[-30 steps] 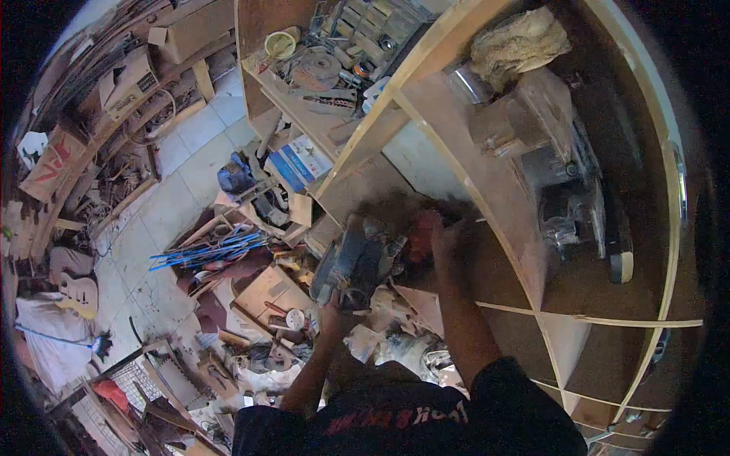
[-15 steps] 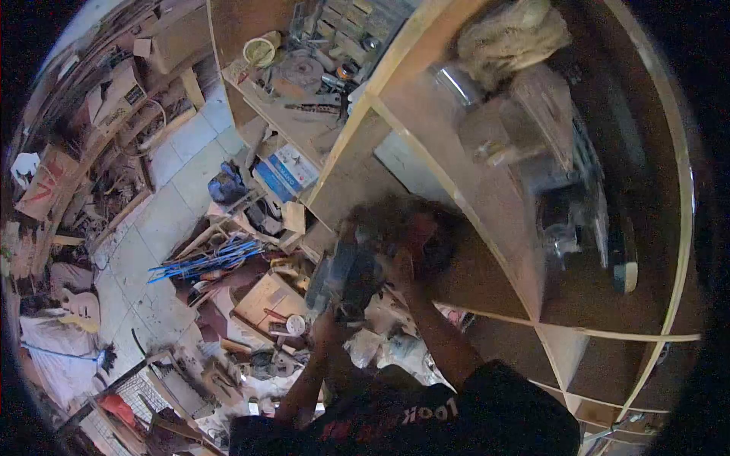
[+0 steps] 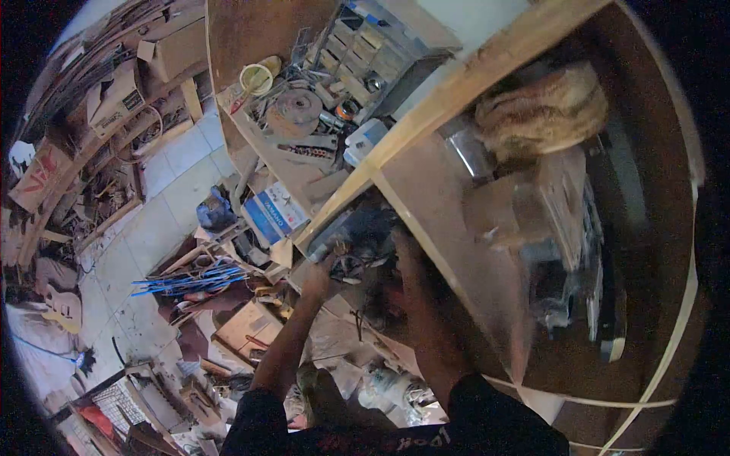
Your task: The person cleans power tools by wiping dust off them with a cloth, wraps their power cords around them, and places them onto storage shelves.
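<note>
A dark grey-blue bulky thing (image 3: pixel 363 228), with tangled, cord-like parts low on its front, sits at the mouth of a shadowed shelf compartment. It is blurred, and I cannot make out its kind. My left hand (image 3: pixel 322 272) is closed on its near left side, beside a pale grey end. At its right side, my right hand (image 3: pixel 404 245) grips it, the fingers mostly lost in shadow. Both arms reach forward, and the thing's far side is hidden by the dark compartment and the wooden shelf edge (image 3: pixel 357 182).
A brown fibrous bundle (image 3: pixel 544 110) and upright boards (image 3: pixel 566 205) fill the shelf at right. On the upper left shelf stand a cream bucket (image 3: pixel 256 79), a grinding disc (image 3: pixel 294 111) and a blue-and-white box (image 3: pixel 275 213). Blue sticks (image 3: pixel 190 280) and wood scraps clutter the floor.
Both hands have moved forward with the dark bulky thing, from lower in front of my body up to the compartment mouth. The camera view has shifted slightly.
</note>
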The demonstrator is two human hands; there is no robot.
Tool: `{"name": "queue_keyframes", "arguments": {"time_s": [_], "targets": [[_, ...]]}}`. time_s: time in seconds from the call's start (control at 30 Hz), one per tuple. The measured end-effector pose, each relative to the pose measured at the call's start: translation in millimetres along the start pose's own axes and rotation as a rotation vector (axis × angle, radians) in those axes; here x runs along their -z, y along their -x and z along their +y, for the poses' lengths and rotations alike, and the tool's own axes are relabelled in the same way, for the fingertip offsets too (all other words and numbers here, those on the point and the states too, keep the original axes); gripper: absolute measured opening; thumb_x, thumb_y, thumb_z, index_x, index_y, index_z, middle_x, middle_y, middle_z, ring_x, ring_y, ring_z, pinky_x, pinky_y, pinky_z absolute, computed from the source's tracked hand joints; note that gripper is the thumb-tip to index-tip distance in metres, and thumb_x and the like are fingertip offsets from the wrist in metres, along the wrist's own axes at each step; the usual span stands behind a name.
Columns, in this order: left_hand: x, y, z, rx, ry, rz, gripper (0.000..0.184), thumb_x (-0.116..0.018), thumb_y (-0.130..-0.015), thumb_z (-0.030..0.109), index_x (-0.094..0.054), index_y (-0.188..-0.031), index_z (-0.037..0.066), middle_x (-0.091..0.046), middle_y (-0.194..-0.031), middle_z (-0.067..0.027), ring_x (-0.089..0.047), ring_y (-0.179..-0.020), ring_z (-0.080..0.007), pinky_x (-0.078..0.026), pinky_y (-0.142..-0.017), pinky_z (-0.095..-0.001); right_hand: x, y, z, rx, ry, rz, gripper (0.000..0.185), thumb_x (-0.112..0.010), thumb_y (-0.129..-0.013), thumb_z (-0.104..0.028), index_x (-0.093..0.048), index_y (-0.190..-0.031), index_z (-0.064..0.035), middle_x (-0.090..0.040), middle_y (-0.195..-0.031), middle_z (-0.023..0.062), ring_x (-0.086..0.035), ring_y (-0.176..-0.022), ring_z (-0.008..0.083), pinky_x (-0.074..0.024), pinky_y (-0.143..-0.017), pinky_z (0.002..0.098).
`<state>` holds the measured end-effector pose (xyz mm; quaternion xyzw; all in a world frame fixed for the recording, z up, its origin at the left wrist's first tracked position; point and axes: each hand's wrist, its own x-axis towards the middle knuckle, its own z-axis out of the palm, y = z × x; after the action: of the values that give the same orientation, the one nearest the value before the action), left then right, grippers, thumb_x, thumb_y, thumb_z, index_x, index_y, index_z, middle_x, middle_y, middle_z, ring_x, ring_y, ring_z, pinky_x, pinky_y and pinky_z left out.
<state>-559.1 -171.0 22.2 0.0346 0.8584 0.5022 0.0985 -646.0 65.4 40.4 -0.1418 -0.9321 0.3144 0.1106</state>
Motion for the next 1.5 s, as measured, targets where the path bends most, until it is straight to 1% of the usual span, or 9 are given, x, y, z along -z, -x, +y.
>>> {"name": "queue_keyframes", "arguments": {"time_s": [0.17, 0.37, 0.47, 0.57, 0.7, 0.77, 1.07, 1.3, 1.5], "targets": [[-14.3, -31.5, -14.5, 0.108, -0.054, -0.069, 0.09, -0.088, -0.052, 0.039, -0.052, -0.13, 0.014, -0.055, -0.127, -0.0179, -0.055, -0.115, -0.0368, -0.044, -0.098, -0.0443, -6.3, -20.8, -3.0, 0.025, 0.086, -0.013, 0.056, -0.063, -0.086, -0.034, -0.048, -0.128, 0.0011, -0.052, -0.126, 0.0177, -0.047, -0.119, 0.0338, -0.0352, -0.102, 0.0419], [-2.9, -27.5, -10.6, -0.134, -0.095, 0.049, 0.101, -0.084, -0.055, 0.048, -0.042, -0.14, 0.016, -0.059, -0.123, -0.0204, -0.058, -0.11, -0.0375, -0.046, -0.091, -0.0463, -3.4, -17.5, -6.5, 0.031, 0.142, -0.012, 0.055, -0.059, -0.09, -0.034, -0.045, -0.13, 0.0014, -0.05, -0.129, 0.0184, -0.045, -0.121, 0.0336, -0.0332, -0.104, 0.0417], [3.5, -14.8, 3.7, 0.254, -0.083, -0.16, 0.11, -0.087, -0.053, 0.042, -0.033, -0.144, 0.013, -0.051, -0.129, -0.0238, -0.05, -0.118, -0.0406, -0.043, -0.097, -0.0461, -7.8, -2.8, -2.4, 0.009, 0.135, 0.007, 0.054, -0.057, -0.092, -0.034, -0.044, -0.131, 0.0016, -0.049, -0.13, 0.0187, -0.043, -0.122, 0.0334, -0.0323, -0.105, 0.0416], [-6.3, 0.8, -6.6, -0.002, -0.052, 0.341, 0.119, -0.089, -0.05, 0.038, -0.023, -0.146, 0.011, -0.037, -0.137, -0.0246, -0.036, -0.127, -0.046, -0.036, -0.104, -0.0489, -11.3, 28.3, -7.2, -0.031, 0.137, 0.069, 0.054, -0.054, -0.094, -0.034, -0.043, -0.132, 0.0018, -0.048, -0.131, 0.019, -0.042, -0.124, 0.0333, -0.0313, -0.106, 0.0415], [-16.7, 11.0, -33.7, -0.027, 0.002, 0.225, 0.119, -0.088, -0.05, 0.038, -0.024, -0.146, 0.009, -0.037, -0.136, -0.0258, -0.039, -0.124, -0.046, -0.038, -0.101, -0.05, -6.5, 99.6, -34.8, -0.112, -0.063, 0.079, 0.053, -0.052, -0.096, -0.034, -0.041, -0.133, 0.002, -0.046, -0.132, 0.0194, -0.041, -0.125, 0.0332, -0.03, -0.107, 0.0413], [-27.6, -1.5, -53.7, 0.06, 0.054, 0.223, 0.111, -0.088, -0.05, 0.034, -0.032, -0.141, 0.007, -0.048, -0.129, -0.0253, -0.049, -0.117, -0.0428, -0.043, -0.097, -0.0474, -6.4, 126.8, -71.7, 0.053, -0.648, 0.06, 0.056, -0.059, -0.091, -0.022, -0.037, -0.138, 0.0008, -0.038, -0.14, 0.0239, -0.037, -0.13, 0.0358, -0.025, -0.111, 0.0453], [-1.7, -51.4, -17.1, -0.196, 0.172, 0.079, 0.075, -0.089, -0.051, 0.024, -0.058, -0.117, 0.007, -0.065, -0.112, -0.0121, -0.061, -0.105, -0.0268, -0.047, -0.094, -0.0375, -25.5, 129.7, -27.8, 0.391, -0.09, -0.104, 0.059, -0.058, -0.092, -0.013, -0.029, -0.142, -0.0017, -0.033, -0.145, 0.0197, -0.038, -0.131, 0.0343, -0.0326, -0.107, 0.0433], [-6.4, -75.9, -24.8, -0.181, 0.272, 0.135, 0.07, -0.092, -0.05, 0.029, -0.061, -0.108, 0.005, -0.063, -0.11, -0.0098, -0.059, -0.103, -0.0238, -0.046, -0.092, -0.0364, -30.7, 93.2, -17.3, 0.364, -0.038, -0.083, 0.047, -0.057, -0.093, -0.019, -0.044, -0.133, 0.0018, -0.048, -0.132, 0.026, -0.047, -0.121, 0.0423, -0.0374, -0.101, 0.0458], [-1.9, -57.1, -63.9, 0.016, 0.582, 0.002, 0.048, -0.083, -0.068, 0.034, -0.068, -0.099, 0.001, -0.068, -0.093, -0.0128, -0.063, -0.094, -0.0274, -0.046, -0.088, -0.0382, -15.5, 85.4, -38.0, 0.044, -0.089, -0.344, 0.047, -0.058, -0.091, -0.024, -0.048, -0.13, 0.0006, -0.046, -0.132, 0.0265, -0.046, -0.12, 0.0426, -0.0361, -0.101, 0.0464]]}}
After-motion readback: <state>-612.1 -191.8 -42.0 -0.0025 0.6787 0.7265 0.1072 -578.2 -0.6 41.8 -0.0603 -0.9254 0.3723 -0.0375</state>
